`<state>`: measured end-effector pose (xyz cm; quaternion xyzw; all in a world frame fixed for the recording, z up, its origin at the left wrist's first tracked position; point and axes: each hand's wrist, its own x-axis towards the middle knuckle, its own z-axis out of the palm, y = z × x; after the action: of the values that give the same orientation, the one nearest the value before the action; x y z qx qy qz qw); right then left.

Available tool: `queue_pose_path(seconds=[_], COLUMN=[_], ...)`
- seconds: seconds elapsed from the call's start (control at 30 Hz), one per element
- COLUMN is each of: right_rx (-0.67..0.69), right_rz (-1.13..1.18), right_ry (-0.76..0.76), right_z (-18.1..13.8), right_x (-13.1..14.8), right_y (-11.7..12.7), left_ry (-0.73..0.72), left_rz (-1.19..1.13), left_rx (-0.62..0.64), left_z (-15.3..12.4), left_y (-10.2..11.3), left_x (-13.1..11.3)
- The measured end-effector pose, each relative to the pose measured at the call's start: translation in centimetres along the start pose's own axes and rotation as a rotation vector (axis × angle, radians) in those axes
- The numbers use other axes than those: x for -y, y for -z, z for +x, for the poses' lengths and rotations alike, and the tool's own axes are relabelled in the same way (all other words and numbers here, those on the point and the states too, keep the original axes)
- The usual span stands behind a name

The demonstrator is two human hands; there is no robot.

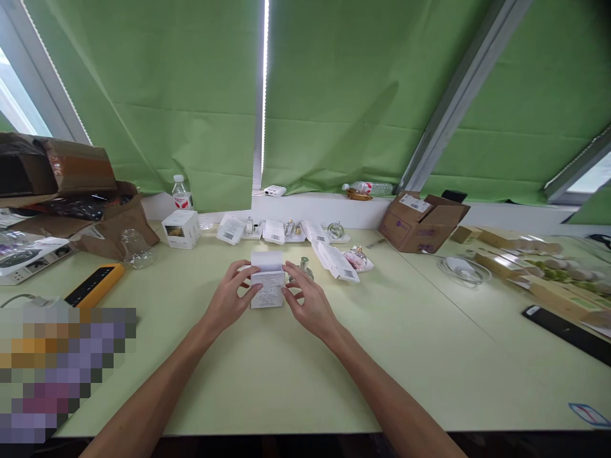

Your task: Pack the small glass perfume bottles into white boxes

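A small white box with printed text and an open top flap stands on the pale green table, in the middle. My left hand grips its left side, fingers curled round it. My right hand presses the right side with the fingertips. A small glass bottle stands just behind my right hand. Further back lies a row of opened white boxes with small glass bottles between them.
A closed white box and a water bottle stand at the back left, beside brown cardboard boxes and a clear jar. A yellow-black device lies left. An open carton, a coiled cable and flat packages fill the right.
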<state>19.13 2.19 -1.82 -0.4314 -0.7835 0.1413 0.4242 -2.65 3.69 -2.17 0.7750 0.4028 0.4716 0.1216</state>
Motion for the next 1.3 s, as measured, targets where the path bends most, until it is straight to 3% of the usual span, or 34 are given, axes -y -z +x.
queue_pose_path(seconds=[1.0, 1.3], right_rx=[-0.007, -0.174], right_rz=[0.003, 0.013], right_ry=[-0.005, -0.018], right_z=[0.04, 0.2], right_x=[-0.07, -0.37], right_y=[-0.02, 0.22], left_ry=[0.014, 0.045], left_rz=[0.002, -0.017], left_rx=[0.011, 0.019], left_z=[-0.04, -0.07], left_y=[0.13, 0.18], left_x=[-0.19, -0.28])
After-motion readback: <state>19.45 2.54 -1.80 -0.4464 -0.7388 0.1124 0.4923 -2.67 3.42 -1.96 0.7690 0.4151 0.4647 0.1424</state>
